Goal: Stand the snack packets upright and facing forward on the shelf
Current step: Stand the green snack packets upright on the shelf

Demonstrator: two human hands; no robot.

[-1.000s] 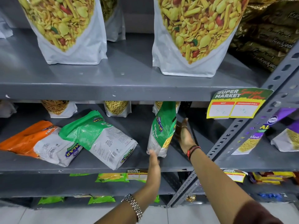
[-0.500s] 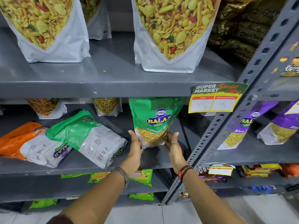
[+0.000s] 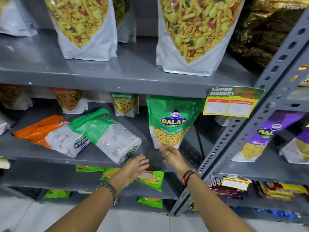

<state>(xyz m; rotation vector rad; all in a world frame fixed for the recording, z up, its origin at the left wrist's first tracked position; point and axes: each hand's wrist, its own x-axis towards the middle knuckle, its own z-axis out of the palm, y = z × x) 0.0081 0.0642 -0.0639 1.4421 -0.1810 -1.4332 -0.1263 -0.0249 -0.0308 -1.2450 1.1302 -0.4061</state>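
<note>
Standing upright now, label forward, the green packet [image 3: 168, 121] has been released — both hands [image 3: 137, 166] [image 3: 173, 157] open; two packets [image 3: 107, 133] left flat, centre-left.

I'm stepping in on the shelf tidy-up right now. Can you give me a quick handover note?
Left hand: open, holding nothing, near the shelf edge.
Right hand: open, fingertips at the base of the upright green packet.
Done: that green packet stands upright, front facing out.
Left: the flat green packet and the orange packet lie on their sides, back panels showing; stand and turn both.
</note>
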